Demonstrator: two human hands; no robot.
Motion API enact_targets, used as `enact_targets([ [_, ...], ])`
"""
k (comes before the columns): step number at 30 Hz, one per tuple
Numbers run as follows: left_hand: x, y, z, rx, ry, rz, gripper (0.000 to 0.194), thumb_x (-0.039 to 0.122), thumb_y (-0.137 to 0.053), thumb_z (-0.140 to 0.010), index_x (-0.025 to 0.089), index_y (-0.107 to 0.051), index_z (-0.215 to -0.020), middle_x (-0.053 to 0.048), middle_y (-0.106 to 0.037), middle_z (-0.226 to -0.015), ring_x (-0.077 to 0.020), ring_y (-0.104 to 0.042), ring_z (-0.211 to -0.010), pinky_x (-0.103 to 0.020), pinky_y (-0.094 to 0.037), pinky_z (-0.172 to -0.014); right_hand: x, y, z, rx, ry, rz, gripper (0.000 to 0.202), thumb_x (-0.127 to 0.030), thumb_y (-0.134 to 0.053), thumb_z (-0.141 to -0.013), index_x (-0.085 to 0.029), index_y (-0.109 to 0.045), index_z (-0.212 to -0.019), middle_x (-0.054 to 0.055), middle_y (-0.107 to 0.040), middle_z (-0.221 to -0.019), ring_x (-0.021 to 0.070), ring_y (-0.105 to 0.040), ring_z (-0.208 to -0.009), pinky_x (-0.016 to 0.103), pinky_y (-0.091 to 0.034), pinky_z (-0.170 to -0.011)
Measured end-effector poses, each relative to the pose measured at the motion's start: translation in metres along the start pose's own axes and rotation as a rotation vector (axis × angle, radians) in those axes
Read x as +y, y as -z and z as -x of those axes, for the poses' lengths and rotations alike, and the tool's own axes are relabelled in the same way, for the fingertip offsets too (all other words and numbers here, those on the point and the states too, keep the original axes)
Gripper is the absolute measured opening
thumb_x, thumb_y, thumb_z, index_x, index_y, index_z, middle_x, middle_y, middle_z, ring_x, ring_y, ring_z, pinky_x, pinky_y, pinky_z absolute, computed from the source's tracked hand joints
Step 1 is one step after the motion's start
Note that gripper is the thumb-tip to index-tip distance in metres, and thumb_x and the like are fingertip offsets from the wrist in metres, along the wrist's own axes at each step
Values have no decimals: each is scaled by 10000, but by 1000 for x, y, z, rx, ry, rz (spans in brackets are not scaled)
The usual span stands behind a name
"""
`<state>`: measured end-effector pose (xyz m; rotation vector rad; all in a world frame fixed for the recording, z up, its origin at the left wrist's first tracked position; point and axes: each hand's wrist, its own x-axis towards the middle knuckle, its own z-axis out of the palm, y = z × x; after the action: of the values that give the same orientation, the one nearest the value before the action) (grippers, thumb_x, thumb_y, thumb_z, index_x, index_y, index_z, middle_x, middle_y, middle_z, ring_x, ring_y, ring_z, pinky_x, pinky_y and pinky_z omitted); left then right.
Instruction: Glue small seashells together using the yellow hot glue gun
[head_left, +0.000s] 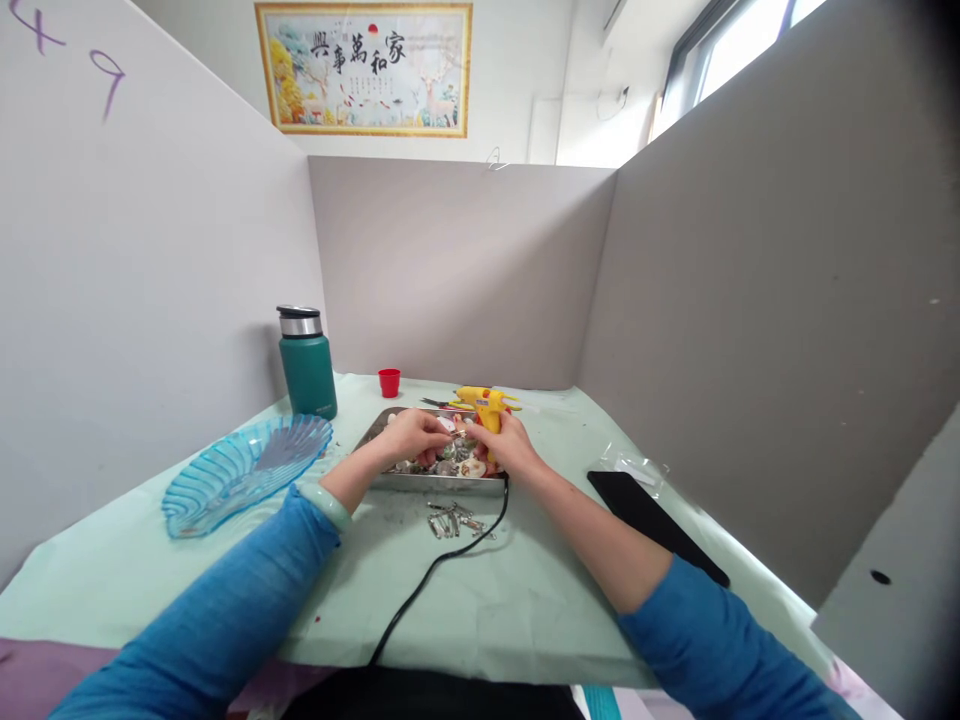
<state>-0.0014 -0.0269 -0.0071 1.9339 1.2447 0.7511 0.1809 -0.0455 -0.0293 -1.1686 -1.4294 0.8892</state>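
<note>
Blue sleeves (225,590) forward | left hand (414,436) over tray (439,484), grip: can't tell | right hand (514,446) inward, grip: glue gun (486,398)

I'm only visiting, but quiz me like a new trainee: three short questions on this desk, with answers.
1. What colour is the cup? a) green b) red c) yellow
2. True or false: the bottle stands to the left of the tray.
3. Which yellow tool is at the right hand?

Key: 1 b; 2 true; 3 glue gun
</note>
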Motion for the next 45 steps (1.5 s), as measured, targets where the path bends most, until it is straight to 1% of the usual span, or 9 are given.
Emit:
enact_targets([
  [10,4,-1,3,-111,55,343,387,495,-682,-722,114,-656,-780,-64,-681,-691,-124,-608,-529,-252,-488,-520,-5,-1,4,-8,-16,-110,231,-271,-673,-665,-181,-523,-815,-73,-499,-522,70,-464,-402,172,-383,-381],
  [14,-1,4,1,-140,55,409,393,426,-785,-625,113,-642,-816,-57,-680,-720,-127,-625,-567,-259,-506,-555,-2,-1,3,11,3,-101,262,-279,-669,-660,-178,-536,-862,-73,-509,-536,76,-474,-414,180,-394,-393],
  [24,-1,-1,-4,61,-16,516,256,285,-769,-679,99,-643,-801,-19,-627,-591,-100,-585,-531,-251,-520,-584,-6,3,5,-91,26,-113,312,-265,-704,-640,-165,-584,-910,-32,-573,-597,101,-519,-480,201,-430,-428],
  [28,7,-4,0,112,-18,377,216,273,-746,-697,102,-647,-784,-3,-600,-529,-99,-560,-481,-246,-508,-550,-5,3,5,-58,-2,-168,353,-363,-709,-644,-176,-563,-906,-44,-542,-568,106,-505,-467,190,-386,-369],
  [33,1,6,-6,128,-82,350,297,400,-661,-758,120,-664,-856,-44,-658,-669,-128,-608,-582,-261,-521,-601,-5,1,5,-14,-18,-186,314,-306,-694,-627,-171,-537,-863,-50,-545,-572,87,-506,-454,175,-391,-381],
  [35,-7,17,-11,234,-57,174,259,379,-606,-789,139,-668,-867,-67,-689,-777,-152,-637,-657,-255,-508,-614,-5,1,5,24,-26,-201,320,-292,-697,-610,-166,-526,-849,-50,-543,-571,86,-509,-455,172,-388,-377],
  [37,-16,28,-16,316,-7,-214,160,276,-631,-742,160,-692,-832,-69,-700,-786,-181,-650,-730,-246,-486,-665,-6,1,5,39,-29,-207,332,-290,-703,-597,-164,-521,-843,-53,-537,-560,86,-506,-451,168,-381,-371],
  [40,-25,35,-19,242,32,-603,211,183,-662,-641,202,-720,-842,-77,-720,-902,-235,-648,-889,-256,-461,-773,-5,1,4,18,-34,-199,338,-304,-696,-600,-163,-524,-855,-57,-532,-531,82,-483,-421,165,-353,-348],
  [45,-28,27,-19,126,61,-782,320,171,-658,-584,175,-722,-897,-142,-673,-1035,-276,-635,-929,-283,-465,-795,-1,1,2,21,3,-199,325,-315,-685,-604,-160,-525,-841,-49,-534,-511,94,-497,-430,166,-350,-339],
])
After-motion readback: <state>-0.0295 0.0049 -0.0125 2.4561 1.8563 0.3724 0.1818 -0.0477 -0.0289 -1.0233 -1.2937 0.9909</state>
